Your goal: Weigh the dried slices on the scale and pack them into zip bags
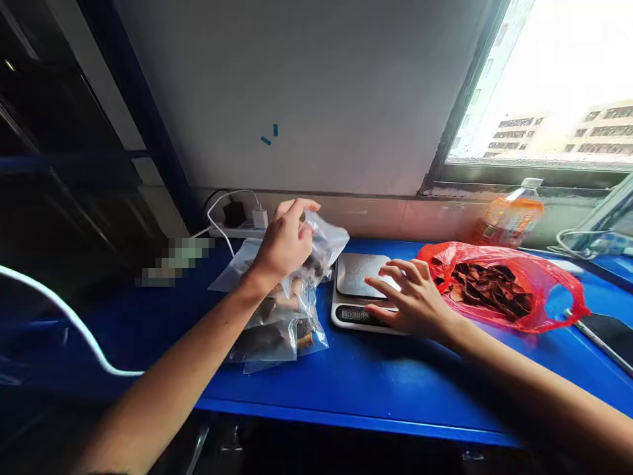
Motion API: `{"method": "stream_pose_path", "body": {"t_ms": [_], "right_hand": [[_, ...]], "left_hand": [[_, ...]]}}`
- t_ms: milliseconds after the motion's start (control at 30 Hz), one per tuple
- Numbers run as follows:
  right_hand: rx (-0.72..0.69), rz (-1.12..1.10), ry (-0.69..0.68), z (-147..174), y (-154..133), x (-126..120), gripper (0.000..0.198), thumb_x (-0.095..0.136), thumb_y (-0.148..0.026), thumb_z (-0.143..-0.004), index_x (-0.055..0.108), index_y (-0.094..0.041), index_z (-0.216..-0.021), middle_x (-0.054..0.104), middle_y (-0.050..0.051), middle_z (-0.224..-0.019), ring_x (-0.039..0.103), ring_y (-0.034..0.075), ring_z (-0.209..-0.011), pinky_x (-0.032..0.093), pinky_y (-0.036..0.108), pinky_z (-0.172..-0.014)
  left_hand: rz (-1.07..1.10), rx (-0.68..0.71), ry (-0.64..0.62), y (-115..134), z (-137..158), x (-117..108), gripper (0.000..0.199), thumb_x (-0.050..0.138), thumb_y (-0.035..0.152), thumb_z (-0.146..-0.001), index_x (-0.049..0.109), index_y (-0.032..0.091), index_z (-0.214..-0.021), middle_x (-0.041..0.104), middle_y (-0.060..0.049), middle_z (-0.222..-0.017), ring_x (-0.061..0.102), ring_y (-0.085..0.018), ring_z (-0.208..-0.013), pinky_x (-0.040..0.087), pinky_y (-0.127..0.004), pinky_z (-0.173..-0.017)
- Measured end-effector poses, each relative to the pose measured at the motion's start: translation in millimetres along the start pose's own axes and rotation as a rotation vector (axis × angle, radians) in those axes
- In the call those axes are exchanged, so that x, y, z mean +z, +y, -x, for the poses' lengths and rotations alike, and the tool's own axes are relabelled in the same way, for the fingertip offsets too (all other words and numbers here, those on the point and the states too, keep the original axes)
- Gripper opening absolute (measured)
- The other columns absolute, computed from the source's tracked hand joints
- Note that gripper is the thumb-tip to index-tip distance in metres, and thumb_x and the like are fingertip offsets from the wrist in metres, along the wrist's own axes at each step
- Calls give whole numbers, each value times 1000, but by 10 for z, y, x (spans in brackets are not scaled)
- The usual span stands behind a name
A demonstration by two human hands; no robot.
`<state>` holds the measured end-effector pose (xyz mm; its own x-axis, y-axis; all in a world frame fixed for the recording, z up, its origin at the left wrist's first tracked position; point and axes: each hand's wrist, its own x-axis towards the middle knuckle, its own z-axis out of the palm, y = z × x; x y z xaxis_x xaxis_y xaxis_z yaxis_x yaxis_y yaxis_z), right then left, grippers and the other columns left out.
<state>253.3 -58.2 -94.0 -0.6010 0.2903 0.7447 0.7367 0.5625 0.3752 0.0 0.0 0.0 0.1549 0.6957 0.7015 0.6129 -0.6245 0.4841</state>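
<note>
My left hand (287, 241) is closed on the top of a clear plastic bag (329, 241) with dark pieces in it. It holds this bag over a pile of similar clear bags (270, 340), which contain brown and dark dried pieces. My right hand (408, 293) hovers with spread fingers over the right side of a white kitchen scale (341, 316) with a metal plate. Part of the scale's display shows, but I cannot read it surely. Right of that hand lies a red plastic bag (554, 277), its mouth open on dark dried slices (489, 287).
A bottle of orange drink (514, 214) stands behind the red bag, under the window. A white charger (260, 218) sits in a power strip by the wall. A white cable (74, 323) crosses the left side of the blue table (376, 389).
</note>
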Motion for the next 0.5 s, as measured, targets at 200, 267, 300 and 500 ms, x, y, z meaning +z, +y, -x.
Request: {"method": "stream_pose_path", "body": {"t_ms": [200, 267, 300, 500], "right_hand": [[-27, -139, 52, 49, -244, -154, 41, 66, -46, -84, 62, -22, -116, 64, 11, -105, 51, 28, -109, 38, 46, -92], [-60, -145, 21, 46, -327, -142, 40, 66, -46, -85, 62, -25, -118, 63, 10, -108, 50, 27, -110, 37, 44, -94], [-49, -131, -7, 43, -353, -120, 40, 66, -45, -85, 61, -26, -120, 62, 10, -110, 50, 26, -111, 37, 44, -94], [179, -123, -59, -3, -284, 50, 43, 65, -46, -85, 61, -25, -122, 61, 12, -115, 47, 31, -116, 36, 48, -95]], "left_hand": [[182, 79, 46, 185, 172, 59, 36, 44, -1, -75, 61, 19, -100, 68, -2, -94, 64, -13, -75, 52, -28, -74], [369, -20, 20, 143, 242, 54, 37, 43, 1, -71, 59, 20, -98, 62, 1, -76, 59, -12, -65, 49, -25, -62], [468, -80, 31, 118, 271, 48, 39, 43, 2, -69, 57, 20, -100, 58, 3, -69, 55, -11, -59, 46, -24, -56], [565, -185, 58, 100, 341, -2, 48, 41, 6, -65, 50, 22, -109, 46, 6, -63, 42, -11, -51, 37, -22, -49]]}}
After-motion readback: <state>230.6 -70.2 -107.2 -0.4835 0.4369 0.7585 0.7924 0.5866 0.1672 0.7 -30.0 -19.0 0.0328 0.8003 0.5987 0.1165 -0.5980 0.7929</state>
